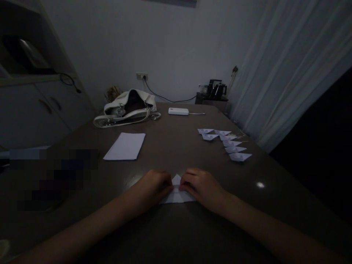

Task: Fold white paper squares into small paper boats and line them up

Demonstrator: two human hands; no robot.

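A folded sheet of white paper (176, 198) lies on the brown table right in front of me, with its pointed top facing away and a wide straight edge toward me. My left hand (158, 183) pinches its left side, fingers and thumb pressed together near the middle. From the other side my right hand (200, 187) pinches the paper in the same way, a small gap apart from the left. Both hands hide parts of the folds. Several folded paper boats (235, 149) stand to the right, farther back.
A stack of white paper (125, 146) lies left of centre. Behind it sits a white handbag (129, 108) with its strap on the table (170, 146). A white power bank (178, 111) with a short cable lies at the far end. A curtain (286, 66) hangs at the right.
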